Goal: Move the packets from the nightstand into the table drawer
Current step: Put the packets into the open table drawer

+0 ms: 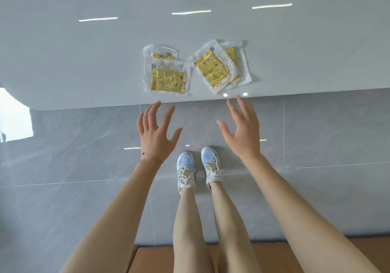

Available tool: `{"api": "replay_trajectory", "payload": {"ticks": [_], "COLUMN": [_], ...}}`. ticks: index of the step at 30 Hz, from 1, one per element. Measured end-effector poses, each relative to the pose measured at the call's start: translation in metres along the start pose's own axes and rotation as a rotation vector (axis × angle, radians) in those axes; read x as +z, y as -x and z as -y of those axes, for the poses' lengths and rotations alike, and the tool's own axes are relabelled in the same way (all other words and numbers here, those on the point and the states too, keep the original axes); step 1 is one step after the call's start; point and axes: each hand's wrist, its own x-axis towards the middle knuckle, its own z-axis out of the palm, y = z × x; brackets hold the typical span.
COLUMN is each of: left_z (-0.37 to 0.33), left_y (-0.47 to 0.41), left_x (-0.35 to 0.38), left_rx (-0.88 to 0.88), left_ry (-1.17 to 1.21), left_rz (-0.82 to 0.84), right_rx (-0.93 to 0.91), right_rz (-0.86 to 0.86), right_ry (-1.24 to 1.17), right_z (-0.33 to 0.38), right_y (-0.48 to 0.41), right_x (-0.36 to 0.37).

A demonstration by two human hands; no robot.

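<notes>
Fingers (153, 112) of left hand (157, 132) & right hand (242, 130) are hovering spread wide, gripping nothing, just short of the glossy pale-grey nightstand top (84, 61). On it, flat square clear-film packets w/ yellow patterned contents (166, 80) are lying in two overlapping pairs near the edge. Slick film on slick top: hasty scoop prob risking slips.

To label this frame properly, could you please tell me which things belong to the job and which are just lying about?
Job: left packet pair, right packet pair, glossy top they lie on, left hand, right hand, both open.
Just about: tiled floor, sneakers, brown board.
</notes>
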Motion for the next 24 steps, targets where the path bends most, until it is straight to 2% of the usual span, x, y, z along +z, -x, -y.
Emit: {"api": "replay_trajectory", "payload": {"ticks": [4,7,15,20,24], "left_z": [0.011,0.022,0.029,0.028,0.026], "left_y": [0.019,0.014,0.001,0.006,0.015], "left_x": [0.019,0.034,0.045,0.046,0.043], "left_rx": [-0.037,-0.096,-0.089,-0.076,-0.047], "left_ry": [-0.129,-0.192,-0.186,-0.154,-0.117], "left_rz": [0.316,0.405,0.348,0.299,0.199], "right_rx": [0.043,0.06,-0.097,-0.115,-0.079], "right_rz": [0.279,0.4,0.55,0.624,0.642], "right_ry": [0.18,0.267,0.432,0.525,0.481], "right_z": [-0.01,-0.014,0.002,-0.001,0.004], "right_y": [0.01,-0.008,-0.061,-0.061,-0.059], "right_x": [0.024,0.048,0.097,0.105,0.101]}}
